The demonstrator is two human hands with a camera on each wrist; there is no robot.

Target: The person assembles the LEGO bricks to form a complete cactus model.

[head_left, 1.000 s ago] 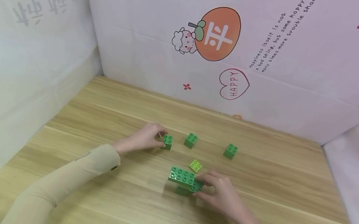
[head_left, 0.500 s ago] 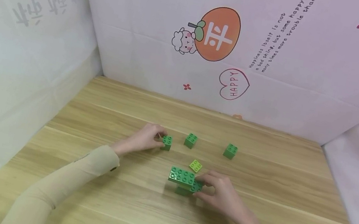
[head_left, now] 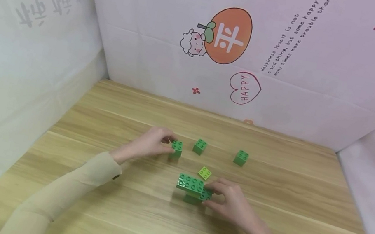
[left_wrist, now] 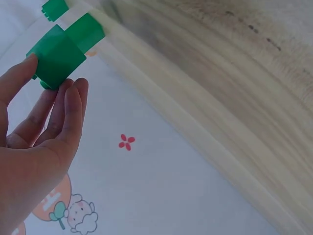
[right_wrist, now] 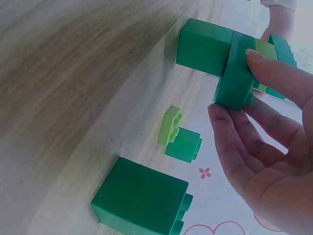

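Between thumb and fingers, my left hand (head_left: 154, 142) pinches a green toy building brick (head_left: 176, 147) with studs on top. The brick (left_wrist: 56, 56) looks slightly raised off the table in the head view. My right hand (head_left: 232, 204) grips a stack of joined bricks (head_left: 190, 183) by its right end. In the right wrist view, this stack (right_wrist: 237, 68) shows dark green layers and a lime layer between them. My right thumb and fingertips press on one dark green layer. Behind the stack lies a thin lime brick (head_left: 204, 173).
Two loose green bricks stand farther back, one brick (head_left: 199, 146) near my left hand and another brick (head_left: 241, 158) to the right. The wooden table (head_left: 110, 212) is bounded by printed white cloth walls (head_left: 147, 43).
My left hand has moved slightly right with the green brick, which now appears lifted a little. My right hand and the stack stay where they were.
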